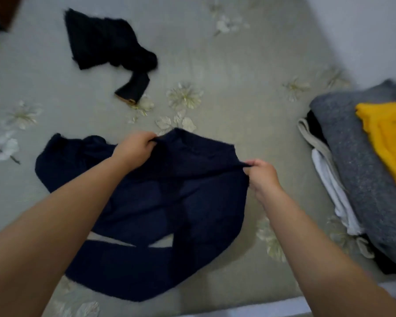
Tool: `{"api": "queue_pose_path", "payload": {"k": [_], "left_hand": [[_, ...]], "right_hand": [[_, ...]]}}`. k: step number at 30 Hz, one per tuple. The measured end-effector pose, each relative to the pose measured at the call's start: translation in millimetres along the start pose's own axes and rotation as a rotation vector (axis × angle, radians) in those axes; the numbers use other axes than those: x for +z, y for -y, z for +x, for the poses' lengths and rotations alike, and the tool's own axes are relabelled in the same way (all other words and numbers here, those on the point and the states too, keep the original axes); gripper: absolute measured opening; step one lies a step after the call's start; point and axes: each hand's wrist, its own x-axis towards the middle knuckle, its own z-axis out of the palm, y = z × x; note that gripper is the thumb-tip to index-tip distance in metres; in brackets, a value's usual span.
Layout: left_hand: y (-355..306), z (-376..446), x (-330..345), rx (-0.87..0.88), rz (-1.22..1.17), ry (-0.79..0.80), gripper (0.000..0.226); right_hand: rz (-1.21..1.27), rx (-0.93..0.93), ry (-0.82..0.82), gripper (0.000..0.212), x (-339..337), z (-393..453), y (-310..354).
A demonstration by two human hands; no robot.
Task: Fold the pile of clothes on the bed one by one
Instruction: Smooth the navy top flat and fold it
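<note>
Navy garment (160, 209) was found spread on the near bed (238, 76). Its far edge was pinched by the left hand (135, 152) and right hand (262, 177), both clamped. An even, taut, wrinkle-free fold was judged advisable.

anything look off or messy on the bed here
One thing: a black garment lies crumpled and unfolded at the far left of the bed, apart from the folded stack on the right.
</note>
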Motion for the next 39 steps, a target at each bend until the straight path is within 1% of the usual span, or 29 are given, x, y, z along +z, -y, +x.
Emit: {"api": "queue_pose_path", "payload": {"k": [2,4,7,9,13,16,18,21,23,29,30,33,34,35,36,39], "left_hand": [[-13,0,-47,-0.05,-0.121,-0.263,0.023],[-26,-7,-93,-0.05,-0.146,-0.46,0.023],[-41,-30,-159,-0.005,-0.199,-0.697,0.02],[-46,-50,-202,0.047,-0.241,-0.833,0.017],[-56,-100,-280,0.089,-0.246,-1.025,0.017],[-63,-146,-316,0.114,-0.248,-1.124,0.013],[-63,-178,-330,0.157,-0.2,-1.185,0.013],[-63,-230,-345,0.218,-0.041,-1.215,0.018],[-65,-263,-348,0.247,0.014,-1.218,0.022],[-75,-340,-334,0.34,-0.006,-1.178,0.028],[-77,-352,-331,0.369,0.006,-1.171,0.031],[-83,-389,-323,0.464,0.041,-1.148,0.056],[-83,-399,-321,0.485,0.045,-1.148,0.061],[-83,-407,-321,0.494,0.046,-1.145,0.061],[-83,-414,-321,0.495,0.048,-1.141,0.056],[-79,-423,-327,0.465,0.096,-1.118,0.037]], "right_hand": [[-0.009,-0.137,-0.019,0.034,8,-5,58],[-0.049,-0.287,-0.037,0.027,15,-23,110],[-0.111,-0.508,-0.072,0.025,22,-58,175],[-0.127,-0.651,-0.131,0.026,20,-85,214],[-0.185,-1.01,-0.286,0.026,5,-155,277],[-0.135,-1.293,-0.377,0.021,-11,-211,296],[-0.109,-1.424,-0.426,0.019,-24,-244,298],[-0.138,-1.535,-0.513,0.014,-47,-288,289],[-0.143,-1.587,-0.562,0.009,-59,-317,280],[-0.144,-1.702,-0.732,0.004,-90,-384,233],[-0.145,-1.716,-0.753,0.004,-96,-391,224],[-0.145,-1.729,-0.764,0.005,-111,-406,204],[-0.151,-1.734,-0.762,0.007,-115,-411,199],[-0.162,-1.745,-0.764,0.009,-118,-415,195],[-0.18,-1.77,-0.777,0.01,-121,-418,191],[-0.264,-1.897,-0.869,0.01,-125,-424,190]]}}
